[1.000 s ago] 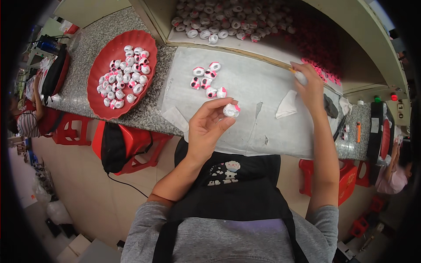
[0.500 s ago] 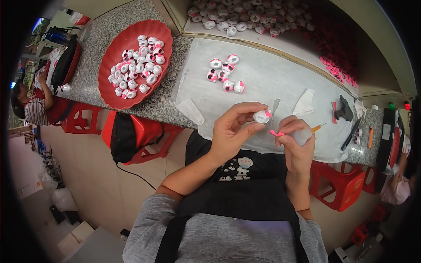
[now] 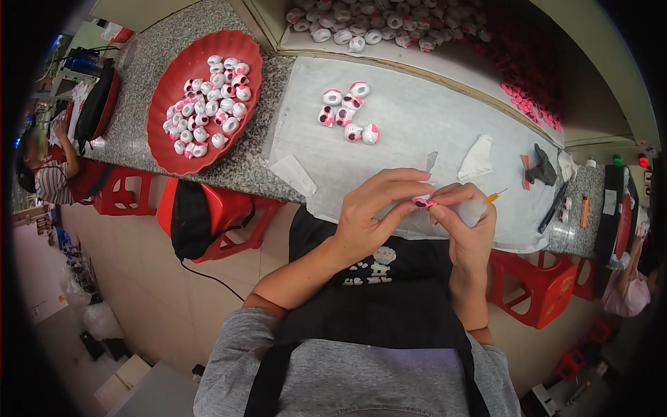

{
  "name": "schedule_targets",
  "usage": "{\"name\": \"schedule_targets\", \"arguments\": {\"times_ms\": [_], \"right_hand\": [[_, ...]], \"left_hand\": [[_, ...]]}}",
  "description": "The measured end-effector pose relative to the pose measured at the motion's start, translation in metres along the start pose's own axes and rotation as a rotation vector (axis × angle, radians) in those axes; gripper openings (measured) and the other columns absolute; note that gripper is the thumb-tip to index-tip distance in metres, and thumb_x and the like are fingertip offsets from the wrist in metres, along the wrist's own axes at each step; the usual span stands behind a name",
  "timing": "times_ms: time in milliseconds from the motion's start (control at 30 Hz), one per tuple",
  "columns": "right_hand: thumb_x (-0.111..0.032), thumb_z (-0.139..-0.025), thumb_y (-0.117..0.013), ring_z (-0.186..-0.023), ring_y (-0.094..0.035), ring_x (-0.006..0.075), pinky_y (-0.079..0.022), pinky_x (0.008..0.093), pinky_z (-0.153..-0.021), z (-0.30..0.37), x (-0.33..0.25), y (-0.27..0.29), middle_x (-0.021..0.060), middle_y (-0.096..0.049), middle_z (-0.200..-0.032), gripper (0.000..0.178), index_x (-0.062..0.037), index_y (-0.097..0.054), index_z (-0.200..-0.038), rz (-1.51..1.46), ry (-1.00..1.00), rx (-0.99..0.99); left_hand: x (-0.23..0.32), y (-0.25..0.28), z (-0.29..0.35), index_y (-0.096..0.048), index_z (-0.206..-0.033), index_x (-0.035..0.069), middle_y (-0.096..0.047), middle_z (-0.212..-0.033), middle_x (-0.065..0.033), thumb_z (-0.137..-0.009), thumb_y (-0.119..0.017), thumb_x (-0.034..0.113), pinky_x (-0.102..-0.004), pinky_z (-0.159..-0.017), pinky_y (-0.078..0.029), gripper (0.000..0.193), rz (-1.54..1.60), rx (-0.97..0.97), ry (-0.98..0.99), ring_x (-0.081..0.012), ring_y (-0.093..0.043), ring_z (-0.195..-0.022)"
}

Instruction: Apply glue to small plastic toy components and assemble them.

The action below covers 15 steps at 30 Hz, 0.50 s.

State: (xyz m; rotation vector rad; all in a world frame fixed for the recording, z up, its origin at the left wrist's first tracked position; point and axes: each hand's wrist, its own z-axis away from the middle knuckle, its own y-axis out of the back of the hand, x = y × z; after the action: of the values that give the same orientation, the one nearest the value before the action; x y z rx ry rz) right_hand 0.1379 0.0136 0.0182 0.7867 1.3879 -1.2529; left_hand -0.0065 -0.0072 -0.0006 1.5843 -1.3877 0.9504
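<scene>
My left hand [image 3: 375, 212] pinches a small white-and-pink figure head [image 3: 421, 202], mostly covered by the fingers. My right hand [image 3: 469, 222] meets it from the right, thumb and forefinger at a small pink piece [image 3: 432, 204] that touches the head. Tucked in the same palm is a translucent squeeze bottle [image 3: 472, 211] with an orange needle tip [image 3: 492, 199] pointing away to the right. Beyond the hands, several similar white-and-pink heads [image 3: 353, 102] lie on the white sheet [image 3: 410, 118]. Many more fill a red scalloped tray [image 3: 161, 142] at the left.
A shelf behind holds piled white heads [image 3: 396, 22] and pink pieces [image 3: 531, 108]. White scraps [image 3: 293, 174], a crumpled white cloth [image 3: 476, 158], a black cloth [image 3: 541, 167] and an orange stick [image 3: 585, 210] lie about. Red stools [image 3: 533, 285] stand below; another person [image 3: 52, 163] sits far left.
My right hand has brought the pink piece leftward against the head in my left hand, closing the gap between them. The head has turned and dropped slightly, now showing pink and black.
</scene>
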Motion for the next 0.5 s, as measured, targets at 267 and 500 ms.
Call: {"name": "schedule_targets", "arguments": {"times_ms": [267, 500], "right_hand": [[0.008, -0.062, -0.06, -0.068, -0.05, 0.0112, -0.039, 0.0207, -0.06, 0.002, 0.006, -0.002, 0.0084, -0.054, -0.073, 0.019, 0.001, -0.052, -0.078, 0.051, 0.093, 0.034], [0.005, -0.059, -0.062, -0.065, -0.048, 0.0099, -0.038, 0.0189, -0.055, 0.002, -0.005, -0.006, 0.0077, -0.052, -0.075, 0.036, 0.0016, -0.047, -0.092, 0.1, 0.064, -0.132]], "left_hand": [[-0.005, -0.001, 0.005, -0.051, -0.091, 0.0, -0.05, -0.101, -0.0171, -0.068, -0.055, -0.005, -0.0293, -0.077, -0.04, 0.024, 0.372, -0.016, 0.079, -0.0208, -0.051, -0.09], [0.002, 0.003, 0.004, -0.048, -0.096, -0.004, -0.05, -0.101, -0.0137, -0.072, -0.052, -0.004, -0.0257, -0.082, -0.038, 0.025, 0.774, -0.012, 0.345, -0.0165, -0.047, -0.094]]}}
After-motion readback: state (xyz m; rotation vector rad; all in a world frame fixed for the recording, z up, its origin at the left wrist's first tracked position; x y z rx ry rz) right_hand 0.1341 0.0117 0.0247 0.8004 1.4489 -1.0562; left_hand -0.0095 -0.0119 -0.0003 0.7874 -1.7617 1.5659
